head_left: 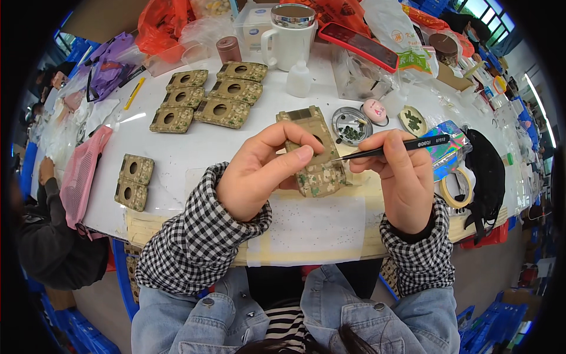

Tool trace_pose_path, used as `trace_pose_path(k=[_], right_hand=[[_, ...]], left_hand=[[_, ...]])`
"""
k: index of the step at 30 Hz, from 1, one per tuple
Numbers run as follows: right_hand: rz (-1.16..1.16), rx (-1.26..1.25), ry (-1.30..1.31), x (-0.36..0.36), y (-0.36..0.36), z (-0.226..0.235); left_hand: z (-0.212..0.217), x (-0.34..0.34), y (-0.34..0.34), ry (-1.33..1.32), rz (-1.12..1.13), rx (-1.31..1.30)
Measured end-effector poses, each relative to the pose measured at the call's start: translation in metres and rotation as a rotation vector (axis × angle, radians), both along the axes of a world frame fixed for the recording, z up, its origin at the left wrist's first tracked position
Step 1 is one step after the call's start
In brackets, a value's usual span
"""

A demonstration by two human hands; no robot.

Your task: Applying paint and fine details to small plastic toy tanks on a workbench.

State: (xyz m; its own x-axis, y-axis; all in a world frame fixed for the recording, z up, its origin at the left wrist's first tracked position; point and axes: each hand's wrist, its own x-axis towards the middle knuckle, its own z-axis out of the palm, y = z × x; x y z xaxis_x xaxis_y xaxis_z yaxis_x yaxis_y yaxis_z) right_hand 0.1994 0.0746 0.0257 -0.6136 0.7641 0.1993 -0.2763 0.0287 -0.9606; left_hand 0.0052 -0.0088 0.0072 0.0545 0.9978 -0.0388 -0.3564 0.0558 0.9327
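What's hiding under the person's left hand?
Under the left hand is a camouflage piece. Its dark strip and part of a round hole show. The fingers hide some of its middle, so I can't tell what's there.

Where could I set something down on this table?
The white table has bare patches between the camouflage pair and left sleeve, and between the six camouflage pieces and left hand. It's crowded around the mug and phone, and rightward near the black bag.

Printed markings
Pale characters stand on the black tweezers [424, 143], red ones on the white plastic bag [386, 20].
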Motion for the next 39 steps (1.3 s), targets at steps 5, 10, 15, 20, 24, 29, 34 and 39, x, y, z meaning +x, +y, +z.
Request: trace_pose_path(k=[5,10,15,20,24,29,34,39], right_hand=[[0.06,-0.11,-0.024,0.001,0.004,-0.001],[0.066,-0.134,-0.044,-0.001,0.005,-0.003],[0.066,-0.143,-0.049,-0.002,0.005,-0.004],[0.051,-0.113,-0.042,-0.002,0.004,-0.004],[0.007,-0.062,-0.061,-0.002,0.0,-0.002],[-0.024,0.289,-0.042,0.0,-0.003,0.001],[0.011,0.656,-0.08,0.005,-0.003,0.007],[0.035,0.584,-0.166,0.002,-0.007,0.015]], left_hand=[[0.0,0.001,-0.002,0.012,-0.013,-0.003],[0.003,0.003,-0.004,0.031,-0.018,0.004],[0.006,0.004,-0.005,0.042,-0.022,0.01],[0.005,0.005,-0.005,0.027,-0.042,0.014],[0.005,0.006,-0.006,0.064,-0.026,0.015],[0.009,0.0,-0.004,0.075,-0.024,0.028],[0.004,-0.002,-0.003,-0.037,-0.041,0.07],[0.005,0.001,-0.004,0.017,-0.025,0.11]])
